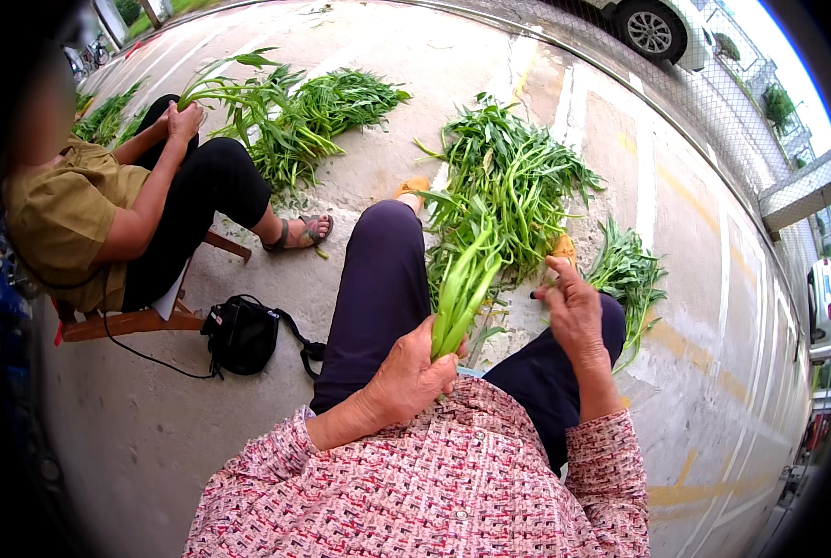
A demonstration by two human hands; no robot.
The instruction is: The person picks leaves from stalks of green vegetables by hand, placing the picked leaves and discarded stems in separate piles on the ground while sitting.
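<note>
My left hand (412, 373) is closed around the lower ends of a bunch of green leafy-vegetable stems (463, 300), which looks like water spinach. The bunch tilts up and away from my lap. Over my right knee is my right hand (574, 314), raised with its fingers bent. A small dark thing shows at its fingertips, too small to name, and whether it is gripped is unclear. On the ground between my feet spreads a large heap of the same greens (516, 181). A smaller pile of greens (624, 268) lies beyond my right knee.
At the left a co-worker sits on a low wooden seat (133, 324), holding long stems in both hands (181, 122). More greens (317, 118) lie before them. A black bag (244, 335) with a strap rests on the concrete by my left leg. A wire-mesh fence (743, 111) runs beyond.
</note>
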